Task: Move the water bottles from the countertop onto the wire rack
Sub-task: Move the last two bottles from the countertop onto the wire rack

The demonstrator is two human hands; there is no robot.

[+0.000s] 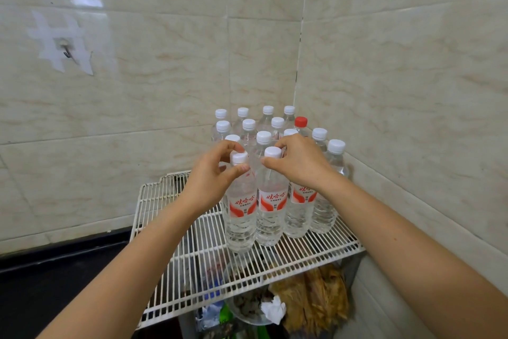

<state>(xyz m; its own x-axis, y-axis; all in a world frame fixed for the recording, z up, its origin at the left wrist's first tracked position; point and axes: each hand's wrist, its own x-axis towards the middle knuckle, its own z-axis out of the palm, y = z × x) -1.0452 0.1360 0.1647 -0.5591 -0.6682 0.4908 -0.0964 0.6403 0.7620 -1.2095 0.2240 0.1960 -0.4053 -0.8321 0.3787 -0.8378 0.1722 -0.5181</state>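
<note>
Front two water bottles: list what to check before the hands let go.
1. Left hand grip round the front-left bottle neck: ok.
2. Right hand grip round the front-right bottle neck: ok.
3. Both bottles upright: ok.
4. Bases sitting flat on the wire rack: cannot tell.
5. White caps on both: ok.
6. Bare rack wires in front for more bottles: ok.
</note>
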